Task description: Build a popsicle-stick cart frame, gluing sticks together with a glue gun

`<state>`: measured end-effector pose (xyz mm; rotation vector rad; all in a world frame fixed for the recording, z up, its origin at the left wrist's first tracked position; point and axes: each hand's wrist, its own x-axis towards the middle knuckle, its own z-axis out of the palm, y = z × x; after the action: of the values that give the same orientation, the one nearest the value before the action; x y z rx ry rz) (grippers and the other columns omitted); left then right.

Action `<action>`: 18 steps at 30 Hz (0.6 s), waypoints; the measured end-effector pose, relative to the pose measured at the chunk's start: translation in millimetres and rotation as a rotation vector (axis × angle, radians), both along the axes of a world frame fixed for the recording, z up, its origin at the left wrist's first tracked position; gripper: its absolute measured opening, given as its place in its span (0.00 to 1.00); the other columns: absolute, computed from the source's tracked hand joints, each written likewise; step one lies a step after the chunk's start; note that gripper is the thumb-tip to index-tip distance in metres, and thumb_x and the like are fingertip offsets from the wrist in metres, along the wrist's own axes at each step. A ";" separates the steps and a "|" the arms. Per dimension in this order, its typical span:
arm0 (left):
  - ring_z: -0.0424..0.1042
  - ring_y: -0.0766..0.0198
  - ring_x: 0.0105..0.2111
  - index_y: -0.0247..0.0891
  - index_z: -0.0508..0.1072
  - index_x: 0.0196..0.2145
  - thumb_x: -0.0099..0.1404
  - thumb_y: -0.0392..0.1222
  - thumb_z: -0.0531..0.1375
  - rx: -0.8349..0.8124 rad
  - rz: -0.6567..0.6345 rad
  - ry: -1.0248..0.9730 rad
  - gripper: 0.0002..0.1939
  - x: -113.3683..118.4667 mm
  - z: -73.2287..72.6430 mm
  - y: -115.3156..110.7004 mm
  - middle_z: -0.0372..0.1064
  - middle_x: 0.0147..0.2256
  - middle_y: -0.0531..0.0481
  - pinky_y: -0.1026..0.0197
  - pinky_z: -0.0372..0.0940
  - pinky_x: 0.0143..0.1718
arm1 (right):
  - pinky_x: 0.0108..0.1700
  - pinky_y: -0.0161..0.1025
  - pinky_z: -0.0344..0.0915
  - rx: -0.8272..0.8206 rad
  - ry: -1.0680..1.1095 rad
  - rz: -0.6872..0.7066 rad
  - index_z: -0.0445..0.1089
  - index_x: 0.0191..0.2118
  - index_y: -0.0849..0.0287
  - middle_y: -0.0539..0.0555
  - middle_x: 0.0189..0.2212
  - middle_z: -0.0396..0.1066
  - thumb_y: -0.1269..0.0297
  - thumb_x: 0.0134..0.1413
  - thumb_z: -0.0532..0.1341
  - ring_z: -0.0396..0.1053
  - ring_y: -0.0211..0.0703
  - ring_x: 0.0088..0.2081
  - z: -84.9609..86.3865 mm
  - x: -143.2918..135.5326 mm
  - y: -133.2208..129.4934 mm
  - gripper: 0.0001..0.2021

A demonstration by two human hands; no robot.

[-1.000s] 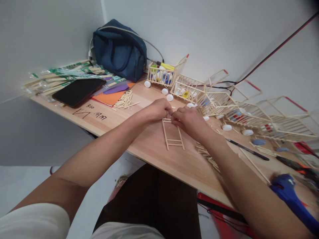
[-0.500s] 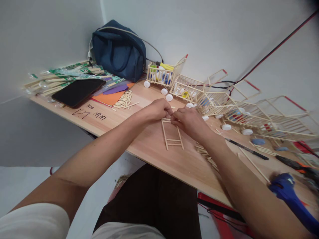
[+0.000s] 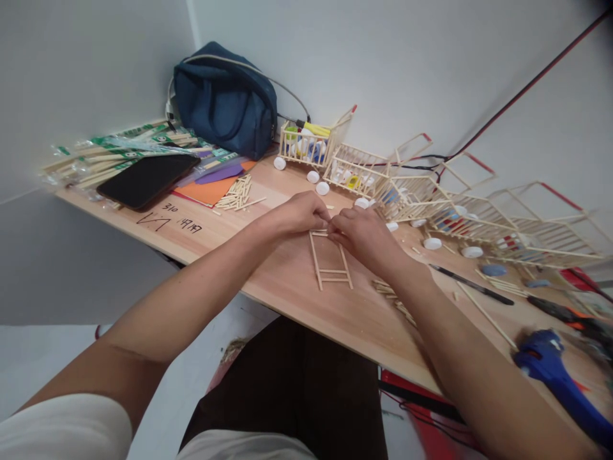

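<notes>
A flat frame of thin wooden sticks [image 3: 334, 279] lies on the wooden table [image 3: 282, 281], with two long sides and crosspieces near both ends. At its far end, my left hand [image 3: 306, 212] is closed, thumb and fingers pinched together at the far left corner. My right hand [image 3: 357, 230] meets it from the right, its fingers also pressed together over the far right corner. The fingertips almost touch each other. Whatever lies between them is too small and hidden to name.
Several stick-built carts [image 3: 352, 172] with white wheels line the back right. A blue bag [image 3: 225, 102], a phone [image 3: 148, 180] and short sticks [image 3: 237, 193] are at the left. A pen [image 3: 472, 284] and blue glue gun [image 3: 550, 367] lie at the right.
The view has shifted slightly. Both hands stay at the frame's far end, with almost no visible change in their grip.
</notes>
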<state>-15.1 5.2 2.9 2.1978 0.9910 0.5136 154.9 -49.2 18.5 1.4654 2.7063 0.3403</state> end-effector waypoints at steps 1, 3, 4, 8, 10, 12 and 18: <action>0.65 0.67 0.28 0.33 0.81 0.32 0.53 0.33 0.59 -0.002 -0.006 0.004 0.11 0.1 0.8 -0.9 0.71 0.23 0.53 0.66 0.56 0.31 | 0.38 0.41 0.51 0.004 0.000 0.003 0.73 0.36 0.60 0.59 0.36 0.74 0.68 0.62 0.57 0.66 0.49 0.39 -0.3 -0.6 -0.3 0.07; 0.63 0.68 0.26 0.33 0.81 0.31 0.53 0.32 0.59 -0.003 -0.011 0.014 0.10 0.3 2.2 -2.6 0.68 0.21 0.54 0.66 0.55 0.30 | 0.37 0.41 0.51 0.017 -0.006 0.006 0.73 0.37 0.60 0.59 0.37 0.74 0.68 0.62 0.58 0.66 0.49 0.39 -1.0 -0.7 -0.4 0.06; 0.61 0.69 0.25 0.33 0.81 0.30 0.53 0.31 0.59 -0.004 -0.012 0.019 0.10 0.3 2.7 -3.3 0.65 0.20 0.55 0.66 0.54 0.29 | 0.37 0.41 0.50 0.023 -0.015 0.008 0.74 0.37 0.60 0.59 0.37 0.75 0.67 0.61 0.59 0.65 0.49 0.39 -1.4 -0.3 -0.4 0.06; 0.58 0.69 0.24 0.32 0.82 0.35 0.53 0.31 0.58 -0.022 -0.048 0.017 0.15 -0.1 1.7 -3.8 0.60 0.18 0.56 0.65 0.53 0.30 | 0.37 0.42 0.49 0.065 -0.060 0.026 0.73 0.37 0.59 0.59 0.35 0.75 0.67 0.62 0.59 0.64 0.50 0.39 -2.7 2.9 -0.9 0.06; 0.58 0.69 0.24 0.32 0.82 0.36 0.53 0.32 0.57 -0.022 -0.066 0.016 0.16 -0.1 0.5 -3.3 0.60 0.19 0.56 0.64 0.54 0.30 | 0.38 0.42 0.49 0.075 -0.068 0.033 0.73 0.37 0.59 0.58 0.34 0.75 0.67 0.62 0.58 0.64 0.50 0.39 -3.8 4.1 -1.9 0.07; 0.58 0.68 0.24 0.32 0.82 0.34 0.52 0.33 0.57 -0.016 -0.066 0.023 0.15 0.2 0.0 -3.0 0.61 0.19 0.56 0.64 0.54 0.30 | 0.38 0.43 0.49 0.078 -0.065 0.034 0.73 0.39 0.59 0.59 0.34 0.75 0.68 0.62 0.57 0.64 0.51 0.39 -5.8 4.6 -3.1 0.07; 0.61 0.68 0.25 0.32 0.81 0.30 0.49 0.27 0.55 -0.020 -0.053 0.036 0.16 1.7 3.6 -5.5 0.64 0.19 0.55 0.65 0.55 0.31 | 0.40 0.43 0.51 0.099 -0.056 0.047 0.72 0.46 0.61 0.60 0.35 0.74 0.67 0.62 0.58 0.64 0.52 0.40 -12.8 4.1 -5.3 0.09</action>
<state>-13.4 -0.3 6.6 2.2168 0.9495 0.4392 159.0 -54.5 5.8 1.3950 2.7193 0.5168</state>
